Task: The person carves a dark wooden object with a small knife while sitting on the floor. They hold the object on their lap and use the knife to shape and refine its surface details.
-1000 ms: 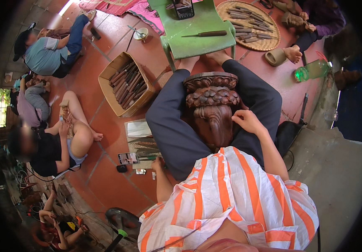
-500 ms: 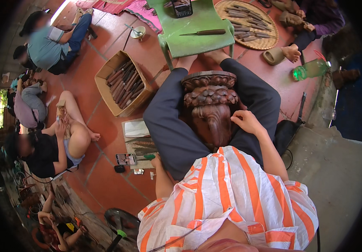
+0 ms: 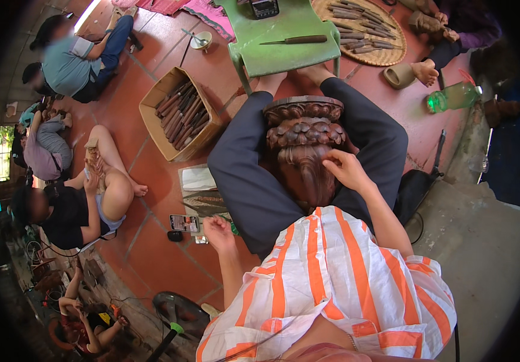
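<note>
A dark brown carved wooden piece (image 3: pixel 305 145) stands between my legs, with a flat round top, a band of petal-like lobes and a curved lower part. My right hand (image 3: pixel 349 171) rests at its right side, fingers loosely bent, the tips at the wood and thumb a little apart. Out to the left, my left hand (image 3: pixel 219 234) is raised with curled fingers, beside a phone (image 3: pixel 184 223). A bit of green shows just right of that hand; whether it is held I cannot tell. Flat metal tools (image 3: pixel 207 202) lie on a cloth beyond it.
A cardboard box (image 3: pixel 157 136) of wooden-handled tools stands left of my legs. Ahead is a green plastic stool (image 3: pixel 290 54) carrying one carving tool (image 3: pixel 299 40). A woven tray (image 3: pixel 386 55) holds more tools. A green bottle (image 3: pixel 456 98) lies right. Other people sit at left and far right.
My left hand has lifted from the tools on the floor and come up beside the phone, fingers curled. My right hand has shifted slightly left, onto the carved piece. The view has shifted slightly.
</note>
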Motion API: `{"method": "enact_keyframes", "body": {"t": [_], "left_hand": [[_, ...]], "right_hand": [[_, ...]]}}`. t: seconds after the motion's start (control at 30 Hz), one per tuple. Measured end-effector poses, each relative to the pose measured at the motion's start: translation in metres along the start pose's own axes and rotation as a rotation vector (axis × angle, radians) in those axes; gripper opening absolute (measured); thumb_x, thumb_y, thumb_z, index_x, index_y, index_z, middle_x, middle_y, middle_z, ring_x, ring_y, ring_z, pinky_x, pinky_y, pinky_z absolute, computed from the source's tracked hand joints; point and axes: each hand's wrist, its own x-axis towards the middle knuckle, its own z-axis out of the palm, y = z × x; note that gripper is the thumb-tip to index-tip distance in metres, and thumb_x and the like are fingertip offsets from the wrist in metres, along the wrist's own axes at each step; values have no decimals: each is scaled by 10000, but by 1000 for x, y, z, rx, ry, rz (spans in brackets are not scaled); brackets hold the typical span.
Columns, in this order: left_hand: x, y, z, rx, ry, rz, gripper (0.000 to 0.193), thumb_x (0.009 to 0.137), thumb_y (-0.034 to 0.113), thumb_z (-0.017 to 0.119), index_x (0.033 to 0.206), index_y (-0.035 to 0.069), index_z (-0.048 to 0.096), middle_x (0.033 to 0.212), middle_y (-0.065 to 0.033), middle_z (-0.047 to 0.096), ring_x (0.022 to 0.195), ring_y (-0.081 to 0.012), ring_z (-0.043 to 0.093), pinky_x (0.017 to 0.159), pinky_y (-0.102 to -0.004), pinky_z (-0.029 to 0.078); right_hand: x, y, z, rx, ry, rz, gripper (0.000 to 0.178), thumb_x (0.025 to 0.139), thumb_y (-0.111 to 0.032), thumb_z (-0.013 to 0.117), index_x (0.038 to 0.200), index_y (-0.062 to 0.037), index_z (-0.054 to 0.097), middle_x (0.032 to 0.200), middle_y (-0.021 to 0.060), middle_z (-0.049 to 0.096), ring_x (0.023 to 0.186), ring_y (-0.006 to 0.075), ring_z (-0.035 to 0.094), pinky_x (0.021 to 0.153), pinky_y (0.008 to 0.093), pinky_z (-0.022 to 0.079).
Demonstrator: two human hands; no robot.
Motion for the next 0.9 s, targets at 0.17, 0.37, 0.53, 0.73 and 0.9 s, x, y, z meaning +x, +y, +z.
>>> {"method": "enact_keyframes", "body": {"t": [0.17, 0.37, 0.53, 0.73, 0.9], "left_hand": [[-68, -2, 114, 426, -445, 143, 182, 787, -13, 494, 644, 80, 432, 601, -11, 487, 489, -75, 413, 449, -230, 316], [-87, -78, 157, 939, -1162, 220, 97, 746, -19, 565, 665, -2, 513, 577, -19, 498, 515, -60, 453, 469, -255, 341], [-77, -92, 172, 957, -1219, 25, 103, 747, -11, 574, 666, 0, 510, 561, -4, 471, 526, -42, 423, 473, -249, 329], [-50, -105, 181, 1006, -1116, 23, 83, 806, 20, 575, 732, 6, 541, 613, 24, 494, 567, -32, 446, 506, -228, 348], [-35, -113, 192, 980, -962, -54, 114, 907, 70, 612, 821, 0, 586, 639, 9, 551, 581, -45, 509, 529, -220, 401]], "right_hand": [[5, -50, 14, 240, 159, -187, 458, 878, -31, 648, 1320, -27, 530, 950, 106, 672, 776, 192, 670, 733, 292, 532], [-5, -29, -4, 1134, -291, 128, 730, 1022, -585, 240, 1237, 18, 591, 671, -15, 474, 499, 73, 441, 437, 216, 324], [-34, 4, -20, 1528, -217, 45, 607, 1019, -479, 315, 1115, 50, 597, 829, 58, 544, 642, 144, 579, 566, 278, 514], [-31, 19, -21, 1264, -239, -12, 196, 909, -117, 557, 1028, 31, 606, 1054, 106, 549, 849, 168, 652, 776, 347, 591], [-2, -11, -24, 860, -49, 264, 192, 955, -151, 589, 1070, -1, 620, 832, 60, 665, 698, 106, 658, 669, 233, 551]]}}
